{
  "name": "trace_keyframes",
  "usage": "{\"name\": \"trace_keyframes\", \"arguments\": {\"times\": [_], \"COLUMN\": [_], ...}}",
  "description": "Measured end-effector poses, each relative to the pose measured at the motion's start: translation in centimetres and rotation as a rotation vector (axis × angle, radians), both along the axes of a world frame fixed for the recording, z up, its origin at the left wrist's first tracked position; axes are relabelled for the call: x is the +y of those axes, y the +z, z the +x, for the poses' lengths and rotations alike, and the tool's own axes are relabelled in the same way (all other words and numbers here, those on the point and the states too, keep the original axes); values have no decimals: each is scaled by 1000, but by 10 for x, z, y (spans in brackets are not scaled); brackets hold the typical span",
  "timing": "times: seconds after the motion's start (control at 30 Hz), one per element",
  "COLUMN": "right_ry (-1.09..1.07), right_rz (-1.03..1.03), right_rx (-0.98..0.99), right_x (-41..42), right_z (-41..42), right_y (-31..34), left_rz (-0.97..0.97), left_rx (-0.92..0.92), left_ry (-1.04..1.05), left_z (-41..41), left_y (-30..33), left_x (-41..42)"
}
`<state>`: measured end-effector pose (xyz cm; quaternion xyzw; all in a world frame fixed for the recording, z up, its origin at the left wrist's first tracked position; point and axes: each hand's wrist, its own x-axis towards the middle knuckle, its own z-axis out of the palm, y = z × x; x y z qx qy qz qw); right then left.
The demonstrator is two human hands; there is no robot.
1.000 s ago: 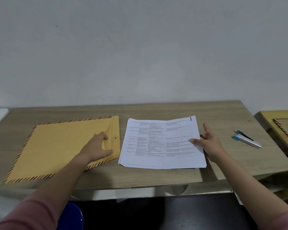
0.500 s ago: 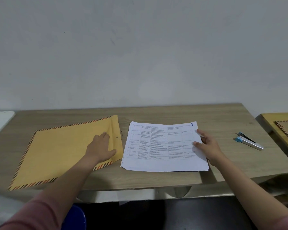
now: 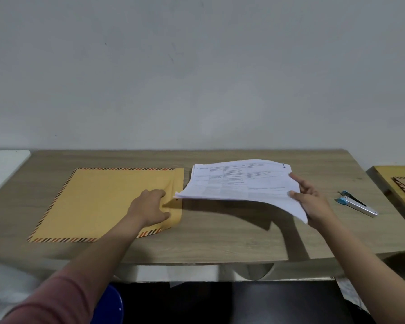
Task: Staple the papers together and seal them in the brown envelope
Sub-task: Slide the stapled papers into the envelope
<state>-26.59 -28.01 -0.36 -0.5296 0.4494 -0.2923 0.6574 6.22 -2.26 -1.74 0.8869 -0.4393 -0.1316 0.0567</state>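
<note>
Behind the wooden table (image 3: 220,239) is a plain grey wall. At the right of the frame, the right hand (image 3: 313,202) reaches out and pinches the edge of the papers (image 3: 241,183), holding them up off the table so they bend. At the middle left, the left hand (image 3: 150,206) lies on the brown envelope (image 3: 98,202); it seems to pinch the flap. Farther right lies the stapler (image 3: 357,203), alone.

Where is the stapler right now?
In the head view the stapler lies flat on the table at its right end, untouched, just right of the right hand lifting the papers.
</note>
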Motion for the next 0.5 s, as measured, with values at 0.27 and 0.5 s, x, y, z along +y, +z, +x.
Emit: {"name": "trace_keyframes", "arguments": {"times": [0.27,0.5], "right_ry": [202,261], "right_rz": [34,15], "right_rx": [37,50], "right_x": [0,-3], "right_z": [10,19], "right_y": [12,7], "left_rz": [-96,-204], "left_rx": [167,304], "left_ry": [-15,-12], "left_z": [-5,-7], "left_y": [-3,4], "left_x": [4,10]}}
